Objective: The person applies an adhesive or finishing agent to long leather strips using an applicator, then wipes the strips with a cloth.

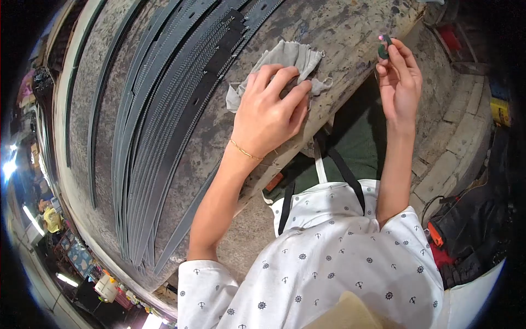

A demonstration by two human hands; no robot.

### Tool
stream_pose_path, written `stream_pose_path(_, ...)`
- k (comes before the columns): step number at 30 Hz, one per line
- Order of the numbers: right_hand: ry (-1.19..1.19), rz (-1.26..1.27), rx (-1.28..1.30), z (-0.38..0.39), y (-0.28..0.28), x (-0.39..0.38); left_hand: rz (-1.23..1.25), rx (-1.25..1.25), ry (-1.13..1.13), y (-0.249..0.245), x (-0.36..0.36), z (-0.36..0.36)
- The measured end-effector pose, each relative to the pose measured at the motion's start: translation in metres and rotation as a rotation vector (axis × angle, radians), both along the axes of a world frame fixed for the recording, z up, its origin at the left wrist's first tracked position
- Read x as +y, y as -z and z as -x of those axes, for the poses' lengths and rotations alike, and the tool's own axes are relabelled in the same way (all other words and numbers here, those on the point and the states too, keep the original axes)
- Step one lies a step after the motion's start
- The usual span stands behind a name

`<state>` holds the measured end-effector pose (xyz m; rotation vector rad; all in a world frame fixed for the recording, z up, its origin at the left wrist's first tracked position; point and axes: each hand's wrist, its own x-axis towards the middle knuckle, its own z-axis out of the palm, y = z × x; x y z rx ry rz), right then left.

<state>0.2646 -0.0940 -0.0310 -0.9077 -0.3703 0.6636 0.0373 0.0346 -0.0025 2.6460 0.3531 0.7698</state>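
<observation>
My left hand (272,107) presses down with curled fingers on a crumpled grey rag (298,57) on the stained worktable (329,33). Raised past the table's edge, my right hand (401,82) pinches a small dark green piece (383,52) with a pink spot at its top; its exact kind is too small to make out. To the left of the rag lies a stack of dark grey belt straps (164,109) with light stitching along their edges. Punched holes show near some of the upper ends.
Separate dark straps (101,104) lie farther left on the table. A green cloth (356,137) hangs below the near edge. At right are paving bricks (457,137), a dark bag (482,203) and an orange object (435,234).
</observation>
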Motion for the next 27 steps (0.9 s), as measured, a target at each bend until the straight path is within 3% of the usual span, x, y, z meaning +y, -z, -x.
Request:
stream_pose_path(12, -0.037, 0.290, -0.295, 0.007, -0.004, -0.006, 0.034, -0.059, -0.039, -0.004, 0.005, 0.001)
stream_pose_path(16, -0.069, 0.275, -0.226, -0.003, -0.003, -0.013, 0.507, -0.239, -0.351, 0.000, 0.009, 0.009)
stream_pose_path(20, -0.196, 0.028, -0.030, -0.017, -0.010, -0.018, 0.556, -0.310, -0.405, -0.001, 0.012, 0.010)
stream_pose_path(21, -0.166, 0.237, -0.146, -0.019, -0.013, -0.018, 0.571, -0.278, -0.405, -0.002, 0.012, 0.010)
stream_pose_path(22, -0.087, 0.536, -0.424, -0.016, -0.011, -0.012, 0.571, -0.289, -0.407, -0.002, 0.014, 0.011)
stream_pose_path(24, -0.070, 0.571, -0.436, -0.013, -0.015, -0.012, 0.111, -0.047, -0.211, -0.003, 0.017, 0.012)
stream_pose_path(26, -0.051, 0.455, -0.370, -0.010, -0.023, -0.011, 0.153, 0.088, -0.182, -0.015, 0.017, 0.017)
stream_pose_path(27, -0.032, 0.344, -0.293, -0.008, -0.027, -0.012, 0.051, 0.125, -0.173, -0.022, 0.018, 0.018)
